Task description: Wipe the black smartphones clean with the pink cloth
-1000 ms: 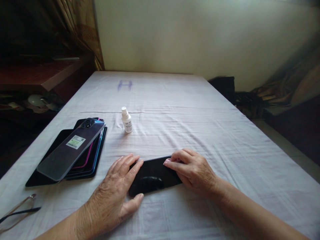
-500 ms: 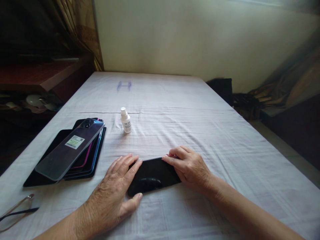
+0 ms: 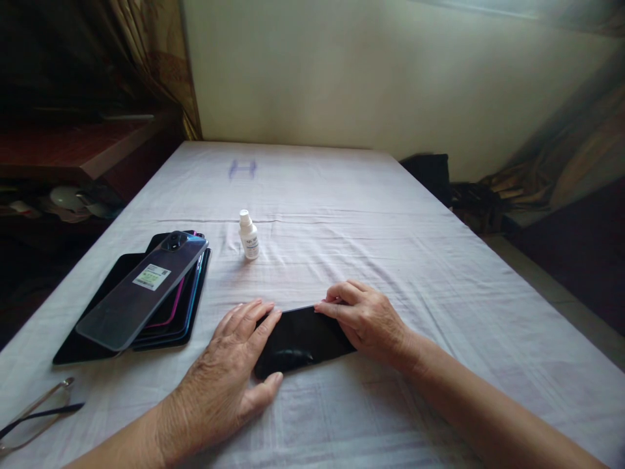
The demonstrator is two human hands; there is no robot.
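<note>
Nearest you, your left hand (image 3: 229, 378) lay flat and unclenched, bracing the black phone (image 3: 300, 339) on the sheet (image 3: 390, 247). Your right hand (image 3: 366, 319) pinched at its far corner, perhaps a film; I couldn't tell. Beyond sat stacked phones (image 3: 146, 293) and a small bottle (image 3: 249, 234).

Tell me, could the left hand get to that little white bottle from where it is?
Probably yes. The left hand rests at the end of the dark phone, and only bare sheet lies between it and the bottle. The phone stack sits off to the side.
</note>
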